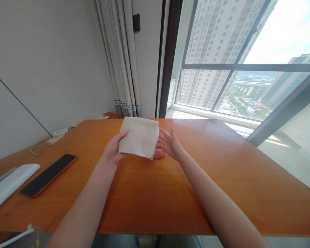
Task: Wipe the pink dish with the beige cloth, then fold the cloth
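the step now looks like holding up the pale cloth [140, 136] over the brown table [155, 199], partly hiding a pink thing [160, 153] behind it. to grab the cloth's right edge, i think the right hand [171, 144] would need to close its bent fingers. the left hand [114, 148] pinches the left side, thumb on top, while the right is open, thumb up, by that edge, maybe touching it.

left hand [114, 148] gripping a pale cloth [138, 136] at frame centre, right hand [171, 145] loosely spread just beside its right edge, pink object [160, 153] partly hidden behind it, worktop [155, 196] across the lower frame, phone [50, 175] lower left, curtain [121, 55] upper centre, window [222, 66] upper right
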